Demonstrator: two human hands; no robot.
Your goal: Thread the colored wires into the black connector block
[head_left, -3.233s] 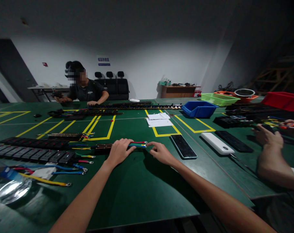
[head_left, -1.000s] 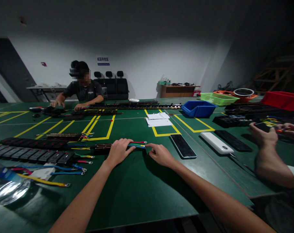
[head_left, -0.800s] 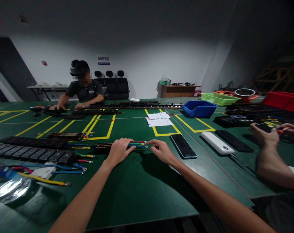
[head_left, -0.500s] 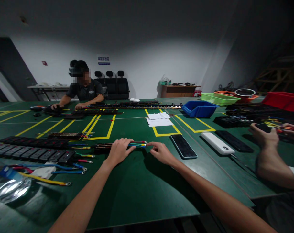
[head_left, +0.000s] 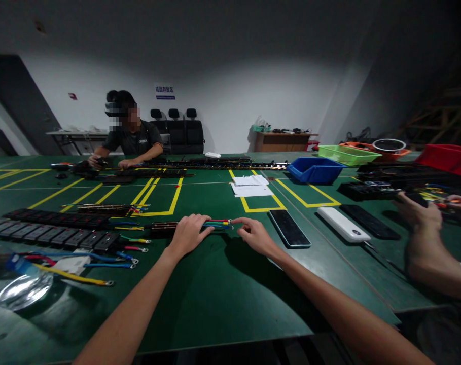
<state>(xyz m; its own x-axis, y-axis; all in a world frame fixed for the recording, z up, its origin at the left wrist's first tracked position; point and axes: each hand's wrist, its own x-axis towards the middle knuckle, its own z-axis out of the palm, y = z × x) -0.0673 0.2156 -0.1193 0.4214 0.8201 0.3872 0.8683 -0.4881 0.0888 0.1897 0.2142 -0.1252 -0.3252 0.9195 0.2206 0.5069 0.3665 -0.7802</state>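
My left hand (head_left: 191, 234) lies over a dark strip with copper-coloured bars (head_left: 164, 226), its fingers wrapped across it. From under that hand, red, green and blue wires (head_left: 218, 223) run out to the right and end in ring terminals. My right hand (head_left: 256, 235) points its index finger at these terminals, the fingertip touching or almost touching them. Its thumb stands apart, the other fingers are curled, and nothing shows in its grip. My left fingers hide part of the strip.
Left lie black socket strips (head_left: 59, 239) and loose cables (head_left: 74, 276). Right are a phone (head_left: 289, 228), a white power bank (head_left: 342, 224) and a black slab (head_left: 369, 221). Papers (head_left: 252, 186) and a blue bin (head_left: 314, 170) lie beyond. A co-worker's hands (head_left: 420, 210) work at right; another person (head_left: 131, 137) sits opposite.
My right index finger has risen slightly along the wire ends towards the red one. The blue wire's terminal now shows lower down, apart from the others. My left hand stays in place.
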